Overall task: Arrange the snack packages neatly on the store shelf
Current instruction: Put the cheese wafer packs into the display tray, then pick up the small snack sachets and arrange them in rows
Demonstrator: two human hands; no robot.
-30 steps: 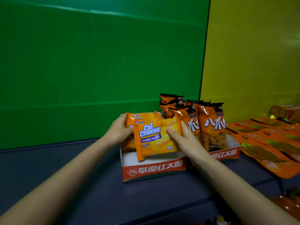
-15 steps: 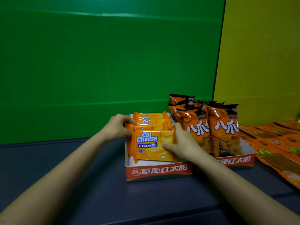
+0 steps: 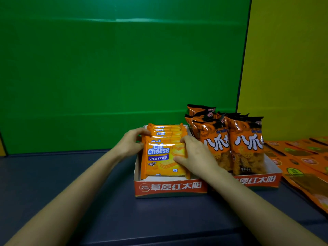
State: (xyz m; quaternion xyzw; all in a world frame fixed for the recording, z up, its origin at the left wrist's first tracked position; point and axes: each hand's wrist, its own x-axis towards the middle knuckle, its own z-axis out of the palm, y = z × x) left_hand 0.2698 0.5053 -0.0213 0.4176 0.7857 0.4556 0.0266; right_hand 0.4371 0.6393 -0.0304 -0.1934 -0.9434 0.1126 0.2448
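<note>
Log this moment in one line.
left hand: grips Cal Cheese wafer packs | right hand: grips front pack | packs standing in tray | chip bags alongside

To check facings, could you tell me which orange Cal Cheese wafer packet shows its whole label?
The frontmost orange wafer packet, nearest the front wall of the red cardboard tray; those behind show only top strips.

Your left hand (image 3: pixel 130 145) grips the left edge of the Cal Cheese wafer packs (image 3: pixel 166 133), which stand upright in a row in the left tray (image 3: pixel 170 188). Your right hand (image 3: pixel 197 157) holds the front pack (image 3: pixel 163 162) at its right edge, thumb on its face. Just beside it, the right tray (image 3: pixel 257 180) holds upright orange snack bags (image 3: pixel 246 144). Flat orange pouches (image 3: pixel 301 167) lie right of that on the dark shelf (image 3: pixel 71 174). Green wall (image 3: pixel 106 68) behind, yellow panel (image 3: pixel 287 59) at right.
</note>
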